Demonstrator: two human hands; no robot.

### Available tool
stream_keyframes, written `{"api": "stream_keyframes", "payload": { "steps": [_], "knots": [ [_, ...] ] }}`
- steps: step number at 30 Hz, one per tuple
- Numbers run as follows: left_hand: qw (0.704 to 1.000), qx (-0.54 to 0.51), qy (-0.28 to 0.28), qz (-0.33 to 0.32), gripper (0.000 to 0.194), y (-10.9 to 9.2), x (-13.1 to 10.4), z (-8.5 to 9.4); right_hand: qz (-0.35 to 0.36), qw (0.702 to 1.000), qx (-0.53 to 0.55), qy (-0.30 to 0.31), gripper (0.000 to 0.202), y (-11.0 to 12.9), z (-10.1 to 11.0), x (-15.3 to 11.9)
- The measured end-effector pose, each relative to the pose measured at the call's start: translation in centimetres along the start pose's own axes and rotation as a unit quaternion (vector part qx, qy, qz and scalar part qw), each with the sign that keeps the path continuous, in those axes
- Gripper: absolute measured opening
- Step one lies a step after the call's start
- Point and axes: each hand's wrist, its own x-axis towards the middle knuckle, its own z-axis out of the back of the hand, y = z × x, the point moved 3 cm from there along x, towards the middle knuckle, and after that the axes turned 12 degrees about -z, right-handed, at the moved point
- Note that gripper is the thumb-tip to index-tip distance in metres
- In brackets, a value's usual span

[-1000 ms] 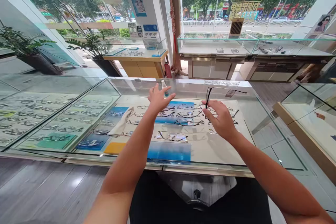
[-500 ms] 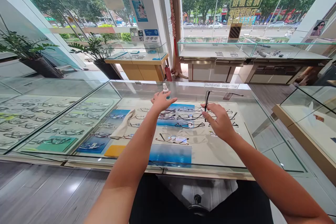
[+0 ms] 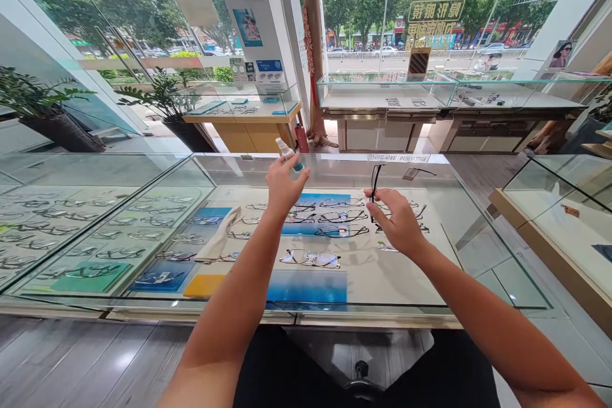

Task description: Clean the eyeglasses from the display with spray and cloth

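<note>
My left hand (image 3: 283,186) is closed round a small spray bottle (image 3: 284,148) with a white top and teal lower part, tilted to the left above the far side of the glass counter. In my right hand (image 3: 394,217) is a pair of dark-framed glasses (image 3: 375,185), pinched by the frame, with a temple stretching to the right. Under the glass between my arms lie rows of glasses (image 3: 310,258). A folded beige cloth (image 3: 218,237) rests on the counter left of my left forearm.
The glass counter (image 3: 401,280) spans the view in front of me. An orange-yellow item (image 3: 203,285) shows near its front edge. Another glass case (image 3: 549,223) stands at the right. Potted plants (image 3: 172,108) and more display cases (image 3: 387,95) are beyond.
My left hand has closed on the spray bottle, which is now lifted and tilted. The view has shifted slightly; my right hand still holds the glasses.
</note>
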Motion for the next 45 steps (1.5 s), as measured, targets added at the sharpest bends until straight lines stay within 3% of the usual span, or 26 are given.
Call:
{"api": "stream_keyframes", "payload": {
  "steps": [4,8,11,17,19,22,25,27,30,35,38,41,45],
  "knots": [
    [0.983,-0.123,-0.105,-0.092,0.051,-2.5,-0.5,1.1,0.001,1.0,0.006,-0.008,0.038,0.3,0.3,0.0],
    [0.953,-0.264,-0.114,-0.095,0.031,-4.7,-1.3,0.8,-0.002,1.0,0.012,-0.011,0.039,0.3,0.3,0.1],
    [0.925,-0.367,-0.081,-0.058,0.024,-6.1,-2.0,-0.1,-0.004,1.0,0.017,-0.008,0.039,0.3,0.3,0.1],
    [0.833,-0.544,0.04,0.091,0.055,-9.2,-3.4,-0.9,-0.011,0.999,0.032,0.002,0.042,0.5,0.6,0.1],
    [0.799,-0.58,0.068,0.144,0.057,-10.2,-3.8,-0.7,-0.013,0.999,0.045,0.014,0.043,0.6,0.7,0.1],
    [0.764,-0.607,0.105,0.194,0.043,-11.3,-4.1,-0.3,-0.012,0.996,0.078,0.038,0.043,0.9,0.8,0.0],
    [0.748,-0.611,0.141,0.219,0.066,-11.6,-4.2,-0.3,-0.017,0.992,0.105,0.065,0.041,1.1,0.7,0.0],
    [0.744,-0.61,0.154,0.228,0.077,-11.6,-4.3,-0.5,-0.024,0.99,0.114,0.08,0.041,1.2,0.7,-0.1],
    [0.75,-0.595,0.165,0.235,0.076,-11.5,-4.5,-1.0,-0.037,0.985,0.133,0.106,0.041,1.3,0.6,-0.2],
    [0.842,-0.485,0.155,0.179,0.068,-10.9,-5.2,-2.2,-0.055,0.969,0.177,0.166,0.046,1.6,0.4,-0.3],
    [0.874,-0.433,0.169,0.141,0.064,-10.8,-5.6,-2.7,-0.057,0.957,0.201,0.202,0.048,1.8,0.0,-0.5],
    [0.884,-0.414,0.181,0.118,0.06,-10.8,-5.8,-2.8,-0.05,0.947,0.222,0.227,0.05,2.0,-0.3,-0.6],
    [0.876,-0.427,0.186,0.125,0.059,-11.0,-5.8,-2.6,-0.051,0.938,0.239,0.245,0.052,2.3,-0.4,-0.8]
  ]
}}
